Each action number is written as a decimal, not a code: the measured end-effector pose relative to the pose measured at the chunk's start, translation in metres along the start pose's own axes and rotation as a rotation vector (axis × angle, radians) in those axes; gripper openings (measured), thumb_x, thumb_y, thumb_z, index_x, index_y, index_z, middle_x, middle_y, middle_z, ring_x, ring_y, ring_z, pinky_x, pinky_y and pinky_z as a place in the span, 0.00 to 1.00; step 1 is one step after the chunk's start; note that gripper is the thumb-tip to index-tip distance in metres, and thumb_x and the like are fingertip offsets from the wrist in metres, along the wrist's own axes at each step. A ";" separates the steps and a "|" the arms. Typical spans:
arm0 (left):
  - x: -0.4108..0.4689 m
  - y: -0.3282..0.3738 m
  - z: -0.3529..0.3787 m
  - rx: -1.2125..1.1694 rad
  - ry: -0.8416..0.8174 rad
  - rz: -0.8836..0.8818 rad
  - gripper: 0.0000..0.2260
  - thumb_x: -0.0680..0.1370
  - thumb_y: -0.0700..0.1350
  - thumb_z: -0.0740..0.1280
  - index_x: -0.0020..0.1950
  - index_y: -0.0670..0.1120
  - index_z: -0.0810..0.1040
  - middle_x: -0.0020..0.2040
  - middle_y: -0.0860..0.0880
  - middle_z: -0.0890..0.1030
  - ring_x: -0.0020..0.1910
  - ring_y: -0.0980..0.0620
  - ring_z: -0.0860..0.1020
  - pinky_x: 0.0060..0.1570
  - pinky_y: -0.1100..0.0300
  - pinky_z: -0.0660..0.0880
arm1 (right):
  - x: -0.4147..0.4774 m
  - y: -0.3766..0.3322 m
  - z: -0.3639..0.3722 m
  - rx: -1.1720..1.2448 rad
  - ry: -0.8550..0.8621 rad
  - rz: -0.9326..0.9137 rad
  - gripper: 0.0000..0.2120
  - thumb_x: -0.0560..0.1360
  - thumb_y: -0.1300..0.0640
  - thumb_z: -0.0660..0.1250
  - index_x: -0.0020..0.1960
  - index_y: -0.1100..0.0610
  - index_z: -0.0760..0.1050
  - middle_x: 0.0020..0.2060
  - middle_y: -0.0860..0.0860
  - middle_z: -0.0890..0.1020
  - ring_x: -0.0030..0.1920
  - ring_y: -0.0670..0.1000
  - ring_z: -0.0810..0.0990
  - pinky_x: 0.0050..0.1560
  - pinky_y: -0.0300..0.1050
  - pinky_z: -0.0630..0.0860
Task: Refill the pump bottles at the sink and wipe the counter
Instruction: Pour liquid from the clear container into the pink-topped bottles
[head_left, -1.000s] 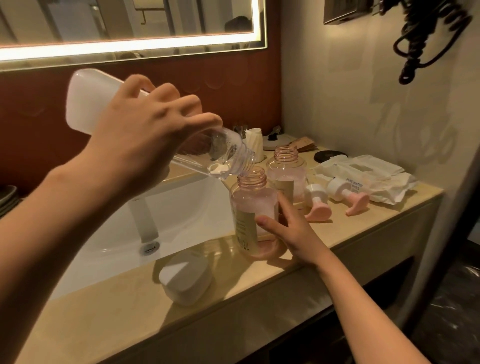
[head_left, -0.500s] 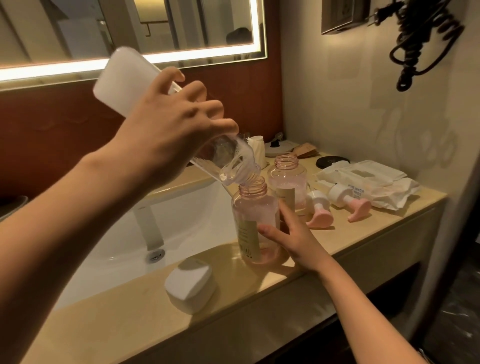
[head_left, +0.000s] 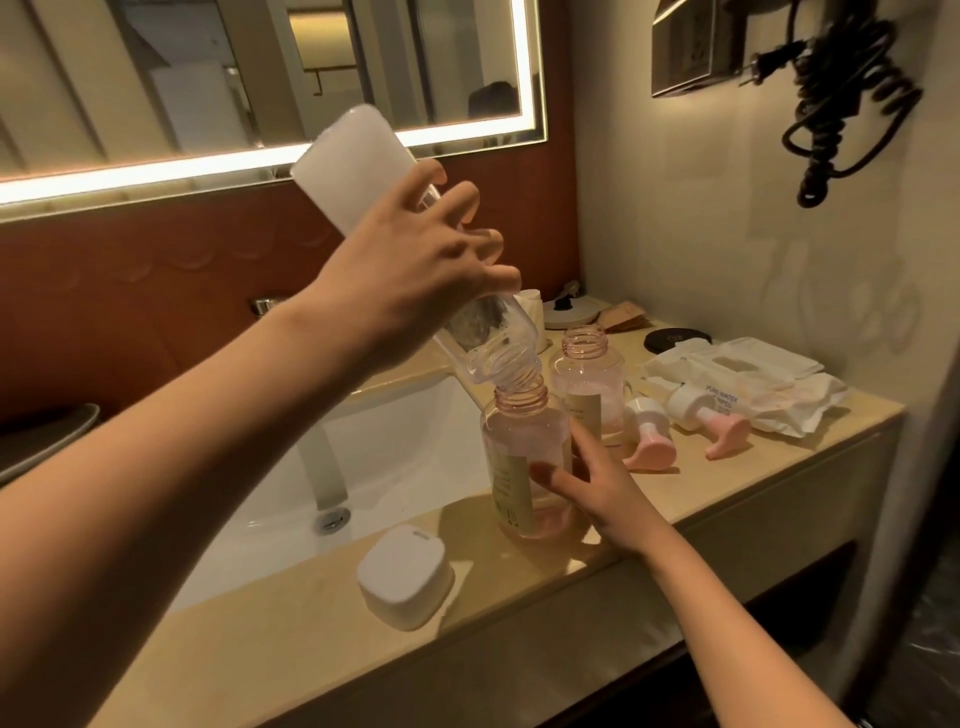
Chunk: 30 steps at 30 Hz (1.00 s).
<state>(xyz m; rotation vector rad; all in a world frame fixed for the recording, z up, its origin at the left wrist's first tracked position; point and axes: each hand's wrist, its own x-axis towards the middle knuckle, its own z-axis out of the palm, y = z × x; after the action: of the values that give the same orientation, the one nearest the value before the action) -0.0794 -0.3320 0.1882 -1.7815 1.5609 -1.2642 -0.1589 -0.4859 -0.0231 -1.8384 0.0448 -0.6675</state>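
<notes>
Sink (head_left: 405, 457) taken as reference. Left hand (head_left: 415, 280), above the sink's right edge, is wrapped round the middle of the refill bottle (head_left: 353, 166). That bottle is tilted steeply, white base up toward the mirror and clear threaded mouth down, meeting the open neck of the near pump bottle (head_left: 519, 441). Flow between the two necks: cannot tell. The near pump bottle stands upright on the counter (head_left: 291, 639) just right of the sink, with pinkish liquid inside and a pale label on its side. Right hand (head_left: 597, 488) clasps its lower half, thumb across the front and fingers curled behind. The second pump bottle (head_left: 587, 379) is also uncapped and upright, just right of the sink and behind the first, touching or nearly touching it. Further right of the sink are two detached pump heads with pink nozzles: the nearer pump head (head_left: 649, 441) stands on its nozzle, while the farther pump head (head_left: 711, 421) lies on its side against a wipes pack (head_left: 743, 379). A white square cap (head_left: 405, 577) sits on the counter at the sink's front rim. The faucet (head_left: 327, 467) rises from the sink's back — spout over the drain.
</notes>
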 end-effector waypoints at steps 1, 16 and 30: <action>0.001 0.001 -0.001 0.008 0.008 0.007 0.24 0.72 0.45 0.70 0.67 0.53 0.69 0.67 0.47 0.72 0.67 0.41 0.65 0.66 0.44 0.57 | 0.000 0.000 0.000 0.002 0.001 0.000 0.37 0.64 0.34 0.68 0.68 0.49 0.66 0.60 0.41 0.77 0.61 0.41 0.75 0.57 0.36 0.73; -0.010 0.010 0.001 0.026 -0.092 -0.098 0.26 0.76 0.47 0.65 0.71 0.56 0.59 0.67 0.48 0.68 0.68 0.42 0.62 0.69 0.43 0.52 | 0.001 0.001 0.000 -0.002 0.003 0.017 0.38 0.63 0.32 0.68 0.68 0.49 0.66 0.60 0.43 0.78 0.61 0.42 0.75 0.60 0.41 0.73; -0.065 0.025 0.024 -0.180 -0.118 -0.381 0.33 0.69 0.47 0.68 0.71 0.58 0.58 0.57 0.51 0.72 0.56 0.46 0.70 0.63 0.41 0.58 | 0.000 -0.004 0.001 -0.018 0.012 0.030 0.39 0.60 0.26 0.67 0.65 0.43 0.66 0.59 0.39 0.77 0.60 0.38 0.75 0.57 0.33 0.72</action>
<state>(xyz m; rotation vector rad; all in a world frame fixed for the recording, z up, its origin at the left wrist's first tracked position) -0.0679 -0.2828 0.1343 -2.3078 1.3471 -1.1819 -0.1594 -0.4834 -0.0202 -1.8474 0.0857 -0.6590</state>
